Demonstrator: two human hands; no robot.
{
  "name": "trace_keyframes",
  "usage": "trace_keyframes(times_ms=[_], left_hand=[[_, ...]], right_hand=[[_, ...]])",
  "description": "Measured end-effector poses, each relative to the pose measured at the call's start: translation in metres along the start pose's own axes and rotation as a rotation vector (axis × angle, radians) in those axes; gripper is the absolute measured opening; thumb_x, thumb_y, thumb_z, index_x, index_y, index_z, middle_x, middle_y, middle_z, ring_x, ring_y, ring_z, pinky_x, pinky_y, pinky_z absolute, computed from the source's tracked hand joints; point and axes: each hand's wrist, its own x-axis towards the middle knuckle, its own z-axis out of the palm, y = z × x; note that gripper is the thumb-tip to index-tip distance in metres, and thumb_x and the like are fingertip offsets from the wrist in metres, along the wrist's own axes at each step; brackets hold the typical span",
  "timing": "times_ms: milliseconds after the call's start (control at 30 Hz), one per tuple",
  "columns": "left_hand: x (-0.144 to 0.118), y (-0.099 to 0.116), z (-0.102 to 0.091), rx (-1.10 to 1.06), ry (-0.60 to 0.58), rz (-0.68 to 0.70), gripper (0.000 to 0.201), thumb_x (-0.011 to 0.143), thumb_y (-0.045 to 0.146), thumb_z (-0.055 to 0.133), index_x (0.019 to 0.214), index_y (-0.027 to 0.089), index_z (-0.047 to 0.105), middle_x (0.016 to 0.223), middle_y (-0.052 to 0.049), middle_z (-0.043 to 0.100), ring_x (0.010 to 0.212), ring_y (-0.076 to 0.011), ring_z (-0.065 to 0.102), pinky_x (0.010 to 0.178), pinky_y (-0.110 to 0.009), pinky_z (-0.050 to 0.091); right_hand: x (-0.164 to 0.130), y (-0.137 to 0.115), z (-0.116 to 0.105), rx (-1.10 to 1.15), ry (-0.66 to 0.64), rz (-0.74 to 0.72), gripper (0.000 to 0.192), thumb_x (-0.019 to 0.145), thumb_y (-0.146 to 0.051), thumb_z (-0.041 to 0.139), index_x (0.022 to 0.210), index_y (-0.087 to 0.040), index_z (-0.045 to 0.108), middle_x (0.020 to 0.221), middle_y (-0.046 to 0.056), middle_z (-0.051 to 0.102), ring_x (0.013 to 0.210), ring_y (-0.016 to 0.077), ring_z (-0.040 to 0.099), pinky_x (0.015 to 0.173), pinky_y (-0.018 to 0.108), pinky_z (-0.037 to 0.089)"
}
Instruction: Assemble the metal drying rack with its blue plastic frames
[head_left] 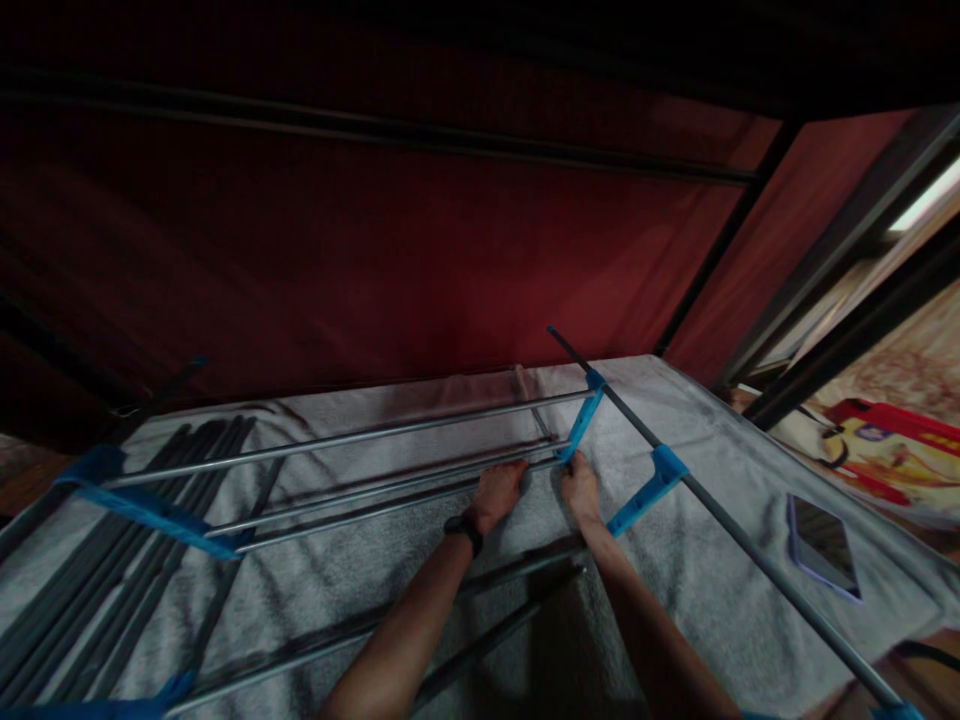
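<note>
1. Nearest the camera, a dark-grey metal tube (510,630) lies on rumpled pale-grey cloth (712,605).
2. Left hand (499,495) curls round a slim grey metal rod (360,515) near its right end.
3. Right hand (581,492) seems to grip the lower end of a bright-blue plastic bracket (583,422), where that rod meets it.
4. Good seating probably calls for bracing the bracket and pushing straight, without twisting.

The head view looks forward and down, near the bare left hand (497,495) at six o'clock and bare right hand (581,490) at five. It faces a flat dark-red panel (390,260) at twelve.
</note>
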Motion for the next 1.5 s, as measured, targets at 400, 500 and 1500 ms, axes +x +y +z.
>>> trace_keyframes(times_ms=[400,500,1500], left_hand=[[0.001,0.000,0.002,0.041,-0.001,0.062,0.042,0.093,0.005,0.039,0.124,0.020,0.063,0.122,-0.010,0.070,0.110,-0.0225,0.067,0.096,-0.035,0.050],[0.003,0.000,0.004,0.038,0.005,0.063,0.041,0.093,0.006,0.039,0.123,0.020,0.063,0.123,-0.010,0.069,0.110,-0.0228,0.067,0.096,-0.035,0.051],[-0.262,0.033,0.075,0.148,0.165,-0.247,0.050,0.089,0.001,0.037,0.129,0.019,0.059,0.130,-0.010,0.063,0.122,-0.0258,0.057,0.109,-0.046,0.043]], right_hand=[[-0.003,-0.007,0.004,-0.184,-0.015,0.061,0.046,0.083,-0.015,0.042,0.126,-0.010,0.057,0.088,0.014,0.069,0.084,0.0287,0.066,0.076,0.034,0.045],[-0.004,-0.008,0.004,-0.183,-0.011,0.081,0.047,0.081,-0.015,0.043,0.126,-0.011,0.057,0.086,0.013,0.068,0.082,0.0281,0.066,0.076,0.035,0.045],[-0.103,0.007,-0.015,0.145,-0.053,-0.385,0.051,0.085,-0.025,0.040,0.133,-0.013,0.054,0.141,0.018,0.052,0.137,0.0289,0.046,0.114,0.049,0.040]])
